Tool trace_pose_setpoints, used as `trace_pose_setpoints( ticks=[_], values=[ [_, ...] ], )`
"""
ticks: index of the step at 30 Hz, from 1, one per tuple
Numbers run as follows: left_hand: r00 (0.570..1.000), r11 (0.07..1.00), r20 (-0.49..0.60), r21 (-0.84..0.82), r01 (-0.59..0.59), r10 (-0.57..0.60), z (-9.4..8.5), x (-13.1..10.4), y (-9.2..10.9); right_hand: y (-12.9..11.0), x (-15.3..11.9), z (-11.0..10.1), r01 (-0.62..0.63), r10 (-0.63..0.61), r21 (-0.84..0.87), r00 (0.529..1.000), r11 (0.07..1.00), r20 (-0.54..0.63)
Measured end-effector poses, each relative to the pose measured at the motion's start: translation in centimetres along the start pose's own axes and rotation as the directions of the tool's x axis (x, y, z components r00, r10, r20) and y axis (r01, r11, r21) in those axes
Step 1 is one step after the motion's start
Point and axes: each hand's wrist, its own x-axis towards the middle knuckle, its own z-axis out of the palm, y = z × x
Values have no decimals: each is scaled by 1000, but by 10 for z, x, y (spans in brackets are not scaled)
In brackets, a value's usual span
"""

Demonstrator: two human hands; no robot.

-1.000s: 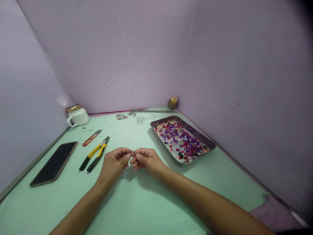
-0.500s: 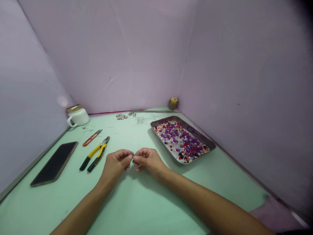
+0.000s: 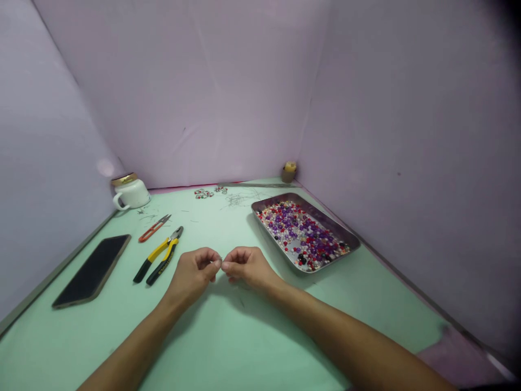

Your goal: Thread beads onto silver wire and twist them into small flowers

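My left hand (image 3: pixel 198 271) and my right hand (image 3: pixel 248 267) meet fingertip to fingertip over the green table (image 3: pixel 232 347). Both are pinched closed around something too small to make out. Right of my right hand lies a metal tray (image 3: pixel 268 234) of purple, red, white and black beads (image 3: pixel 311 233). Pliers with yellow and black handles (image 3: pixel 160 255) rest open to the left of my left hand, and orange thread snips (image 3: pixel 152 229) lie just beyond them.
A phone (image 3: pixel 93 271) lies at the left. At the back are a white mug with a gold lid (image 3: pixel 132 193), beaded pieces (image 3: pixel 203 194), thin wires (image 3: pixel 240 199), a long metal strip (image 3: pixel 258 185) and a small yellow-topped pot (image 3: pixel 288 171).
My fingers have curled in slightly, still pinched together at the same place. The whole view has shifted very slightly; the objects on the table stay where they were.
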Motion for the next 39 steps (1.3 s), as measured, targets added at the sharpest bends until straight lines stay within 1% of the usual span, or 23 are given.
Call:
trace_pose_setpoints(
  ticks=[2, 5, 7, 9, 11, 13, 15, 17, 20, 23, 26, 29, 32, 34, 35, 36, 37, 38, 39],
  values=[
    [1000, 1000, 3, 13, 16, -16, 0, -2, 3, -1, 0, -1, 44, -42, -73, 999, 996, 24],
    [997, 997, -37, -6, 71, -71, 2, -4, 8, -4, -1, -3, 101, -94, -167, 995, 981, 46],
    [995, 994, -46, -61, 90, -93, 3, -5, 9, -6, -2, -3, 122, -116, -236, 992, 964, 39],
    [995, 984, -18, -153, 95, -98, 3, -4, 8, -7, -3, -2, 135, -129, -270, 991, 953, 38],
    [994, 960, 25, -257, 112, -109, 3, -2, 6, -6, -2, -2, 154, -148, -245, 988, 957, 44],
    [989, 927, 57, -347, 146, -135, 3, 1, 4, -5, -1, -2, 164, -158, -177, 986, 970, 51],
    [985, 896, 73, -409, 172, -156, 2, 2, 4, -4, 0, -2, 153, -148, -117, 988, 981, 49],
    [985, 880, 86, -442, 175, -153, 1, 2, 4, -5, 0, -1, 130, -126, -81, 991, 988, 46],
    [989, 894, 86, -423, 146, -120, 2, 0, 6, -6, -1, 0, 115, -113, -55, 993, 992, 36],
    [994, 927, 54, -360, 103, -90, 3, -1, 7, -5, -1, 1, 131, -130, -36, 991, 991, 39],
    [996, 945, 19, -315, 84, -82, 5, -2, 8, 0, 1, 1, 153, -153, 0, 988, 988, 27],
    [996, 942, 6, -325, 86, -89, 7, -3, 7, 2, 1, 1, 139, -140, 44, 990, 989, 17],
    [996, 938, 28, -334, 91, -86, 10, -3, 5, 0, -1, 1, 101, -102, 35, 995, 994, 10],
    [997, 964, 36, -254, 78, -71, 8, -3, 5, -2, -2, 0, 86, -85, 14, 996, 996, -16],
    [998, 986, 24, -157, 54, -51, 4, -2, 5, -4, -2, 0, 79, -79, 3, 996, 997, -34],
    [1000, 1000, -6, -14, 24, -24, -1, -1, 5, -6, -2, -1, 71, -72, -6, 996, 997, -51],
    [999, 986, -51, 165, 1, 7, -8, 1, 4, -8, -1, -2, 62, -63, -13, 996, 998, -66],
    [994, 932, -97, 361, -5, 43, -17, 3, 3, -10, 0, -3, 52, -53, -17, 995, 999, -79],
    [985, 840, -159, 541, 29, 69, -27, 7, 1, -12, 1, -4, 42, -44, -22, 995, 999, -92]
  ],
)
